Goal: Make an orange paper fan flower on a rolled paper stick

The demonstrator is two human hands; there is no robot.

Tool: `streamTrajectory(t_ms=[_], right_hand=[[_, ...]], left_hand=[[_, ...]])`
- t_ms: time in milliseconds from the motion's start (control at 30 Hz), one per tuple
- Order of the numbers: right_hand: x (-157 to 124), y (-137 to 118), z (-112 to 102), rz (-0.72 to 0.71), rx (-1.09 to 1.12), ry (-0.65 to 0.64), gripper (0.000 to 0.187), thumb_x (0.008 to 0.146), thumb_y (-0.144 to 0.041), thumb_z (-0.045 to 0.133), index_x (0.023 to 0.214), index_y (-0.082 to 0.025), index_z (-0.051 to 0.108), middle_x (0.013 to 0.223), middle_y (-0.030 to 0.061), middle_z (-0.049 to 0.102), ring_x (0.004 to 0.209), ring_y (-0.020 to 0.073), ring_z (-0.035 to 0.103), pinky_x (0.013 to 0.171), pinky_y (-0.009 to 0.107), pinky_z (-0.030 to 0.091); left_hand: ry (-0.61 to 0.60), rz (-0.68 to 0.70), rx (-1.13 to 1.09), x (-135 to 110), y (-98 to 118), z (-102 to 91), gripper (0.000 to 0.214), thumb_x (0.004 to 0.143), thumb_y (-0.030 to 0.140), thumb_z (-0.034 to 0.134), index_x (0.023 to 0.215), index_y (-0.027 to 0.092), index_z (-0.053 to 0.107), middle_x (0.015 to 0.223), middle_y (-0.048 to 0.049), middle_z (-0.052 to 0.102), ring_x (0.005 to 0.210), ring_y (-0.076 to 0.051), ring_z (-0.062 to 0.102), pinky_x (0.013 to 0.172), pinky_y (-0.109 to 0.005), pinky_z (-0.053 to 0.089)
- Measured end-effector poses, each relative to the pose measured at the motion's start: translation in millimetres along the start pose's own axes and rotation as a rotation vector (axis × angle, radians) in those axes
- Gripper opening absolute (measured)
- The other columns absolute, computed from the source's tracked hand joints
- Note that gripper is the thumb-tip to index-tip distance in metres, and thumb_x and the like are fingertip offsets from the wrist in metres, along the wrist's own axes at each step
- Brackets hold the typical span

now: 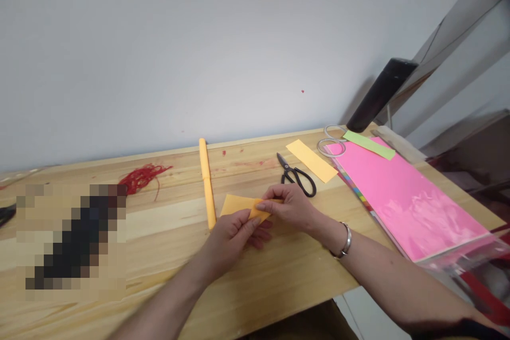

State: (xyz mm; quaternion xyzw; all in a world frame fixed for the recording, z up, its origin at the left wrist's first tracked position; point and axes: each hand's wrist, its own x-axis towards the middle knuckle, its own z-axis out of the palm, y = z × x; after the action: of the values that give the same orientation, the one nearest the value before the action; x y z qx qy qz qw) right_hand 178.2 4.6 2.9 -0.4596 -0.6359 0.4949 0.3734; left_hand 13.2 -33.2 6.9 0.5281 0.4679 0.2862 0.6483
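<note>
The desk (159, 255) spread across the lower frame, its back edge running along the pale wall (239, 48) and its near edge cutting diagonally through the bottom. Wood grain showed from the lower left to the hands, and again between the hands and the near edge.

At the right, a clear sleeve (462, 260) held pink sheets (402, 191), with a multicoloured band along the left side; its plastic end reached past the desk's near edge. A black cylinder (380, 95) stood slanted behind it, at the upper right.

The left hand (237, 226), low in the centre of the frame, gripped orange paper (245, 204) between thumb and fingers. The right hand (290, 206), just beside it, pinched the other end, its fingers bent close. The paper was flat and smooth at its left, folded over where the thumbs pressed; part of it was hidden by the fingers.

An orange roll (205, 183), joined near its middle, lay left of the paper. Black scissors (292, 169) pointed to the upper left, their handles next to the right hand. Farther left lay tangled red thread (144, 178). An orange strip (312, 160) lay right of the scissors, and a green strip (370, 145) crossed the sleeve's far end near two rings (331, 156). A silver bracelet (348, 239) circled the right wrist.
</note>
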Motion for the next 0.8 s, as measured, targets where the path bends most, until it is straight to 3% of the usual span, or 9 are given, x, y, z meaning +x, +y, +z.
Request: streamTrajectory(t_ms=[467,800], right_hand=[[-0.5,0.3,0.5,0.02,-0.001,0.014,0.016,0.07,-0.027,0.065,0.061,-0.014,0.064,0.057,-0.0013,0.06,0.054,0.0094,0.05,0.052,0.02,0.038],[-1.5,0.0,-0.2,0.007,0.004,0.019,0.017,0.071,-0.028,0.064,0.061,-0.014,0.062,0.056,-0.0014,0.059,0.054,0.0091,0.049,0.052,0.02,0.039]], left_hand=[[-0.044,-0.019,-0.098,0.1,-4.5,-3.0,0.03,0.081,0.045,0.052,0.081,0.018,0.065,0.071,-0.0034,0.07,0.072,-0.022,0.067,0.065,-0.034,0.054],[-0.06,-0.03,-0.104,0.1,-4.9,-2.9,0.032,0.081,0.045,0.051,0.082,0.018,0.067,0.076,-0.0051,0.071,0.074,-0.022,0.067,0.068,-0.034,0.053]])
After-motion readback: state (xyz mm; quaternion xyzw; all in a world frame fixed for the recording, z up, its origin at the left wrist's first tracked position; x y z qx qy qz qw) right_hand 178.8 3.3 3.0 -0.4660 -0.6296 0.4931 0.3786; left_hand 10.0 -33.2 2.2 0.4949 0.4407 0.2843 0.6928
